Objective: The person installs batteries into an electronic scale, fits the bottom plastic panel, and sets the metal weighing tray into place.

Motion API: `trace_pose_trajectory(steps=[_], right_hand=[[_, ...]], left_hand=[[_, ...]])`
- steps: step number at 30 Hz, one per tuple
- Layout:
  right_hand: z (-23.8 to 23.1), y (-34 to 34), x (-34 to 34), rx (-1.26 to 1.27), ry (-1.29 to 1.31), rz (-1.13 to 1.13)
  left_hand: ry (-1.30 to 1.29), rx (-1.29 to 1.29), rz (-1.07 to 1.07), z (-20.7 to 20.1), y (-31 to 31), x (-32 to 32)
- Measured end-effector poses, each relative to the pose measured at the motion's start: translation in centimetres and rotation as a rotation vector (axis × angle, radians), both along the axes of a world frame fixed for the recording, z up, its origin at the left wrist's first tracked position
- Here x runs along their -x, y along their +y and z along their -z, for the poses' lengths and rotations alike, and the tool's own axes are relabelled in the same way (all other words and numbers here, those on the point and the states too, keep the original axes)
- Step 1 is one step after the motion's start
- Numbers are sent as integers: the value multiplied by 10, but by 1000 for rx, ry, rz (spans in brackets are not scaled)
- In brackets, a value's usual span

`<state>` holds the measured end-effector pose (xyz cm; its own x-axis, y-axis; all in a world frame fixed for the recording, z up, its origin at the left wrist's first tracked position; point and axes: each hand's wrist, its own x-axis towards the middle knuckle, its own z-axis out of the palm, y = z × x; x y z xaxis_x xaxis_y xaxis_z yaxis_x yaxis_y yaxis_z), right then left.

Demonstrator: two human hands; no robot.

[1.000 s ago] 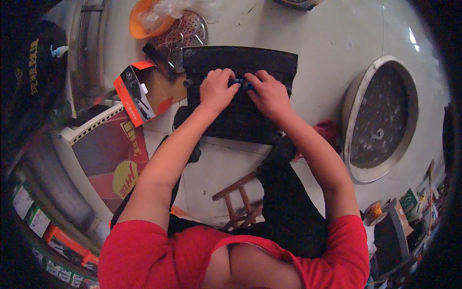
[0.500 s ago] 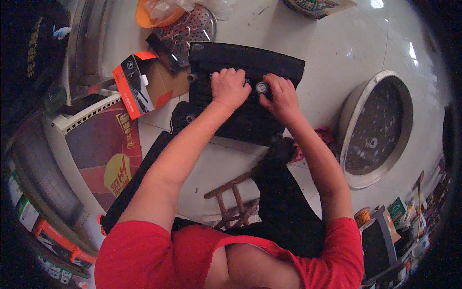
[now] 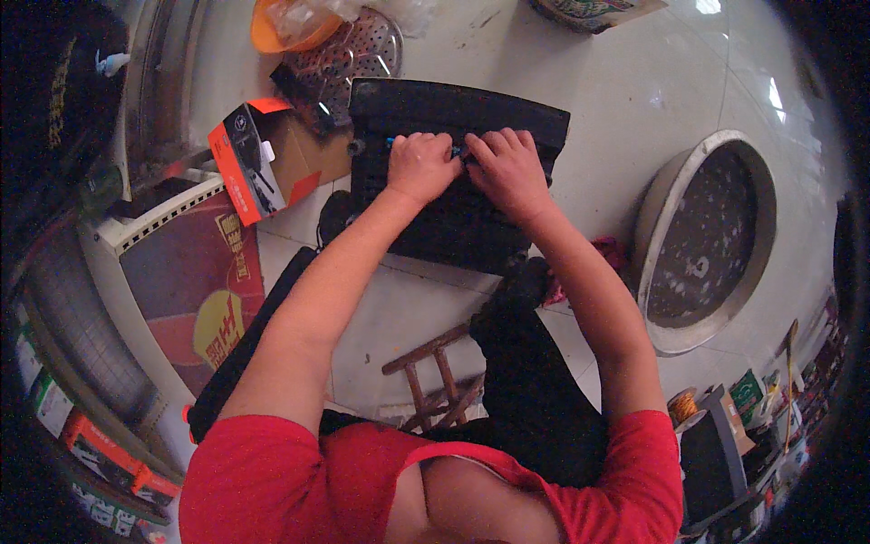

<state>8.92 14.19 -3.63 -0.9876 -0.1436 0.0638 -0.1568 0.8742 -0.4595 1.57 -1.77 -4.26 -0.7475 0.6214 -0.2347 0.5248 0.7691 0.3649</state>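
Observation:
A black ribbed case or panel (image 3: 453, 240) lies in front of me, beyond my knees. My left hand (image 3: 422, 168) is closed over its upper middle part. The blue end of a thin tool or rod (image 3: 391, 142) sticks out on the left side of that fist. Right beside it, my right hand (image 3: 510, 172) is closed with its fingers bent down. Between the two hands a small dark piece with a bluish tint (image 3: 459, 151) shows. What the right fingers grip is mostly hidden beneath them.
On the left stand an open orange-and-black cardboard box (image 3: 245, 163) and a dark red carton (image 3: 181, 263). An orange bowl (image 3: 294, 27) and a perforated metal tray (image 3: 376, 50) lie farther off. A round metal basin (image 3: 652, 331) stands at right; a wooden stool (image 3: 444, 376) is below.
My right hand has turned over and moved left, close against the left hand. The round-ended dark piece it held is hidden now. My left hand remains on the case.

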Motion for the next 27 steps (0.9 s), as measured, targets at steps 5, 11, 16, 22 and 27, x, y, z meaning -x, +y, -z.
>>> trace_pose_trajectory(steps=[5,11,16,22,27], right_hand=[[2,1,4,-46,5,-46],[3,7,9,61,-48,-132],[7,14,14,126,-51,-177],[-9,9,-9,587,4,435],[-25,30,-28,781,-73,665]], left_hand=[[-24,-52,21,1,-4,4],[-73,-33,29,-4,-4,9],[-81,-12,7,-8,0,8],[118,-120,-33,4,0,-9],[91,-53,-99,-1,6,-7]])
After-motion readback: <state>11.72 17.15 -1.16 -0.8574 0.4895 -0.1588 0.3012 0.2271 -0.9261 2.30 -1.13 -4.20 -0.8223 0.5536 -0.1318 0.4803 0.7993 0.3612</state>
